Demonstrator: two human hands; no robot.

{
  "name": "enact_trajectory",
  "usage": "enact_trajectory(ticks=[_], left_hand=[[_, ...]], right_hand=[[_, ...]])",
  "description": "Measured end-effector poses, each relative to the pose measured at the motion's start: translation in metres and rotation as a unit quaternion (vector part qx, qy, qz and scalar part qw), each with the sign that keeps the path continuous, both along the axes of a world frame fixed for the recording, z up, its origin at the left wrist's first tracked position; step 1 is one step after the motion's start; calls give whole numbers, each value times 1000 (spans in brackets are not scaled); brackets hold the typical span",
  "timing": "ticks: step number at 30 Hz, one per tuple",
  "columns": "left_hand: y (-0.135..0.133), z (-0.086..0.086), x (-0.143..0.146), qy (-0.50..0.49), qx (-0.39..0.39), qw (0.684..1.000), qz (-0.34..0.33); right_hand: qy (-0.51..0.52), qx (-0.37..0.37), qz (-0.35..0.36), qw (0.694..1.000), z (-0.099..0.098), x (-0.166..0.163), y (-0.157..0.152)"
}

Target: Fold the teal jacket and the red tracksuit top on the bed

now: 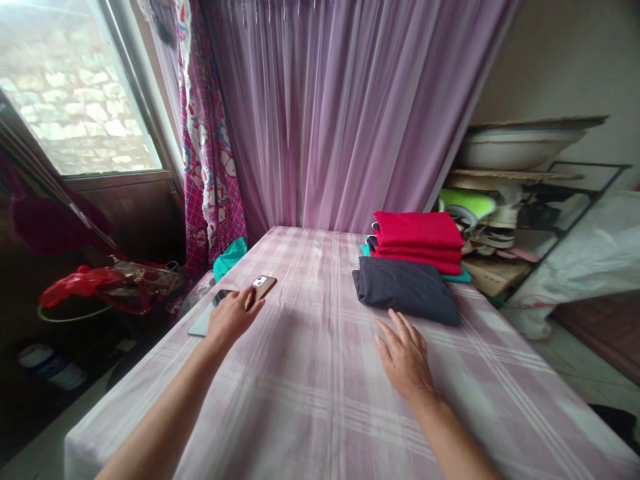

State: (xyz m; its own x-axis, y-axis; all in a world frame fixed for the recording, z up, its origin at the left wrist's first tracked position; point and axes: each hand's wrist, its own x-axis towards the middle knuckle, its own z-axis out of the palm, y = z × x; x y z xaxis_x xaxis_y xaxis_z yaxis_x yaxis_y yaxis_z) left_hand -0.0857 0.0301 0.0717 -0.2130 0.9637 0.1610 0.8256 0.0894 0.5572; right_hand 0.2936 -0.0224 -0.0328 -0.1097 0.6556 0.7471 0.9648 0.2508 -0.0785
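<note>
Head view: left hand (234, 312) curled over phone (266, 285) at table's (320, 400) left side; can't tell if gripped. Loose hold could drop it. Right hand (407, 350) empty, fingers spread, near dark cloth (407, 287); careless push could unfold it.

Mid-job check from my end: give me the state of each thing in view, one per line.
Phone: camera side up
Left hand: fingers at the phone, grip unclear
Right hand: open, holding nothing
Dark cloth: folded, lying flat
Red cloths: folded, stacked
Tablecloth: spread out
Purple curtain: hanging in folds
Patterned curtain: gathered
</note>
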Motion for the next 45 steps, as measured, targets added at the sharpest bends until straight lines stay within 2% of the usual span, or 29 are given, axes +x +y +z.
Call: enact_trajectory(ticks=[4,7,10,13,24,31,37,42,45], left_hand=[[3,5,-26,182,-59,980,59],[5,-3,-41,228,-105,961,114],[6,-12,-51,235,-128,953,144],[4,-18,-54,235,-135,951,148],[7,-21,-53,243,-141,948,151],[11,-35,-59,239,-146,948,150],[13,-47,-63,233,-123,953,147],[13,-49,-65,221,-117,956,151],[11,-52,-53,254,-74,955,135]], right_hand=[[8,-11,-28,1000,-20,12,1],[13,-27,-38,999,-25,12,5],[24,-37,-42,998,-27,12,7],[36,-36,-41,998,-28,13,7],[42,-57,-49,996,-24,13,6],[25,-68,-58,996,-23,13,3],[-8,-81,-84,993,-1,24,18],[-72,-177,-160,968,29,54,53],[-103,-242,-176,949,45,71,72]])
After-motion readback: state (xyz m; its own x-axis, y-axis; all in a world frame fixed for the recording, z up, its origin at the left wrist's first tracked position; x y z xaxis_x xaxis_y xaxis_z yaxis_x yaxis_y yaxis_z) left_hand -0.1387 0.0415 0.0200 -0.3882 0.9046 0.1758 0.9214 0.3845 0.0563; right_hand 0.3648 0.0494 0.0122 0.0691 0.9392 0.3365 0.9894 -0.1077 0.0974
